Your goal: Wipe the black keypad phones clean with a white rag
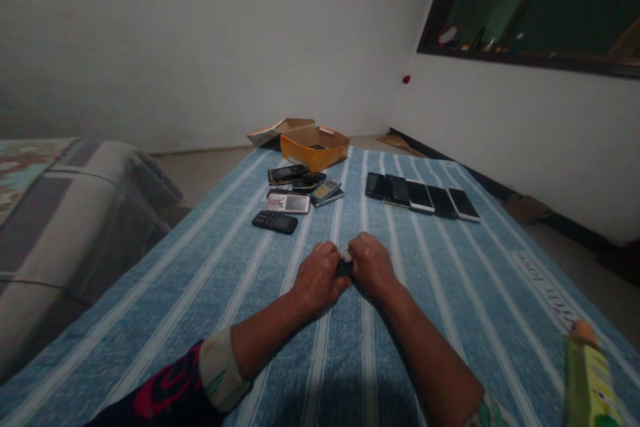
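Note:
My left hand (pixel 317 277) is closed around a small dark object (pixel 344 269), mostly covered by the fingers; it may be a phone. Right against it, my right hand (pixel 373 265) is closed too, with a whitish crumpled scrap (pixel 346 256) showing at its fingertips over the dark object. Beyond the left hand lie a black keypad phone (pixel 275 221), a pink-and-white keypad phone (pixel 289 203) and a pile of several other old phones (pixel 287 173). To the right, several touchscreen phones rest in a row, ending in a white-framed phone (pixel 463 204).
A blue striped cloth (pixel 240 320) covers the surface. At its far end stands an open orange box (pixel 315 150) with its flap or lid behind. A green-and-yellow bottle or tube (pixel 593 380) is at the lower right. A draped seat (pixel 100 213) flanks the left side.

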Available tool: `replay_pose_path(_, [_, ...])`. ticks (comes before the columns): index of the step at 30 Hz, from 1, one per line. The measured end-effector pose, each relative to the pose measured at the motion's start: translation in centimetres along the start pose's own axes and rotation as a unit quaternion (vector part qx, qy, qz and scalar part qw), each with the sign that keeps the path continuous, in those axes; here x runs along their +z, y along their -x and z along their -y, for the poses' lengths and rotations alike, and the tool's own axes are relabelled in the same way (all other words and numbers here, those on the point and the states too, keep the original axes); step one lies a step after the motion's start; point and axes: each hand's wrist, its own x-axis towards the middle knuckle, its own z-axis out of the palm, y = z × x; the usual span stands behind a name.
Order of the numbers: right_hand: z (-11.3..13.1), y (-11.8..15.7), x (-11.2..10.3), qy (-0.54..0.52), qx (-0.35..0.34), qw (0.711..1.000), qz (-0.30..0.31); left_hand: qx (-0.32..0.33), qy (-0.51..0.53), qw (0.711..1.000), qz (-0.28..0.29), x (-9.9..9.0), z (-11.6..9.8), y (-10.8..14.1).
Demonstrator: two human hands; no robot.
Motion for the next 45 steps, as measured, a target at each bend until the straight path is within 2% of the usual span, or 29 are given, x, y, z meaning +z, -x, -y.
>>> replay_pose_path(4, [-0.9, 0.7, -1.0, -0.043, -0.024, 0.999, 0.011, 0.007, -0.007, 1.000, 0.001, 0.0, 0.0, 0.1])
replay_pose_path(7, [-0.6, 1.4, -1.2, -0.001, -0.052, 0.997, 0.052, 0.009, -0.008, 1.000, -0.001, 0.1, 0.1, 0.1])
replay_pose_path(10, [0.3, 1.3, -0.3, 0.030, -0.054, 0.997, 0.046, 0.010, -0.010, 1.000, -0.006, 0.3, 0.2, 0.0])
replay_pose_path(13, [0.7, 0.5, 0.8, 0.019, -0.035, 0.999, 0.001, 0.014, -0.008, 1.000, -0.010, 0.3, 0.2, -0.1])
replay_pose_path(16, [-0.4, -0.3, 1.1, -0.057, 0.007, 0.995, -0.076, 0.010, -0.006, 1.000, -0.009, 0.2, 0.2, 0.1])
replay_pose_path(19, [-3.0, -0.4, 0.6, -0.208, 0.097, 0.954, -0.192, 0.005, -0.008, 1.000, -0.003, 0.0, 0.1, 0.2])
replay_pose_path(21, [-4.9, -0.1, 0.2, -0.284, 0.160, 0.917, -0.229, 0.006, -0.007, 1.000, 0.000, 0.0, 0.1, 0.2])
replay_pose_path(23, [-6.3, 0.3, 0.1, -0.338, 0.212, 0.890, -0.222, 0.008, -0.007, 1.000, -0.001, 0.0, 0.2, 0.1])
replay_pose_path(25, [-7.0, 0.6, 0.2, -0.369, 0.237, 0.876, -0.202, 0.011, -0.006, 1.000, -0.004, 0.0, 0.3, 0.1])
replay_pose_path(28, [-6.8, 0.8, 0.5, -0.401, 0.224, 0.871, -0.174, 0.016, -0.003, 1.000, -0.008, 0.1, 0.4, 0.1])
replay_pose_path(30, [-6.0, 0.9, 0.5, -0.397, 0.175, 0.887, -0.157, 0.016, 0.000, 1.000, -0.010, 0.2, 0.4, 0.1])
replay_pose_path(32, [-4.8, 1.1, 0.3, -0.351, 0.103, 0.922, -0.127, 0.014, 0.002, 1.000, -0.010, 0.2, 0.5, 0.1])
replay_pose_path(34, [-3.4, 1.3, -0.2, -0.249, 0.041, 0.965, -0.068, 0.015, 0.001, 1.000, -0.010, 0.3, 0.5, 0.1])
replay_pose_path(36, [-2.1, 1.6, -0.8, -0.097, 0.019, 0.995, -0.007, 0.019, -0.002, 1.000, -0.012, 0.3, 0.5, 0.2])
replay_pose_path(38, [-1.2, 1.9, -1.5, 0.002, 0.004, 0.999, 0.042, 0.021, -0.003, 1.000, -0.011, 0.2, 0.5, 0.2])
replay_pose_path(41, [-0.7, 2.2, -2.3, 0.046, -0.017, 0.995, 0.091, 0.020, -0.003, 1.000, -0.006, 0.1, 0.5, 0.3])
replay_pose_path(45, [-0.8, 2.2, -2.4, 0.052, 0.004, 0.995, 0.088, 0.021, -0.005, 1.000, -0.010, 0.2, 0.4, 0.2])
